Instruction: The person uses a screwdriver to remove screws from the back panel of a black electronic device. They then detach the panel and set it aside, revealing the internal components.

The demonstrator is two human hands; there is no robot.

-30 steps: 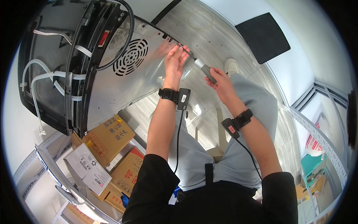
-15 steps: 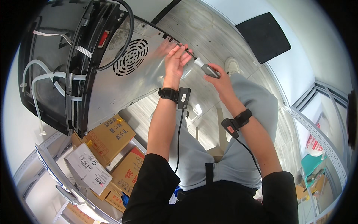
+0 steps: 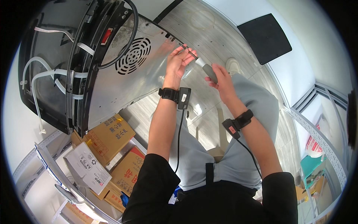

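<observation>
A screwdriver (image 3: 208, 71) with a grey and white handle points up and left to the edge of a large metal panel (image 3: 123, 91). My right hand (image 3: 222, 82) is closed around its handle. My left hand (image 3: 178, 63) is at the panel's edge, its fingertips pinched around the screwdriver's thin shaft near the tip. The tip itself and whatever it meets are hidden by those fingers. The panel belongs to a black-framed appliance (image 3: 80, 74) on the left, with round vent slots, a red switch and a loose black cable.
White hoses (image 3: 56, 72) hang from the appliance's dark side. Below it lie cardboard boxes (image 3: 108, 138) and a white paper carton (image 3: 87, 168). A black square plate (image 3: 264, 38) is at the upper right, metal shelving (image 3: 317, 130) at the right. Wires run from both my wrist straps.
My right hand has turned the screwdriver handle a little, its fingers shifting on the grip. My left fingertips have moved slightly on the shaft. The appliance sits marginally further right in view.
</observation>
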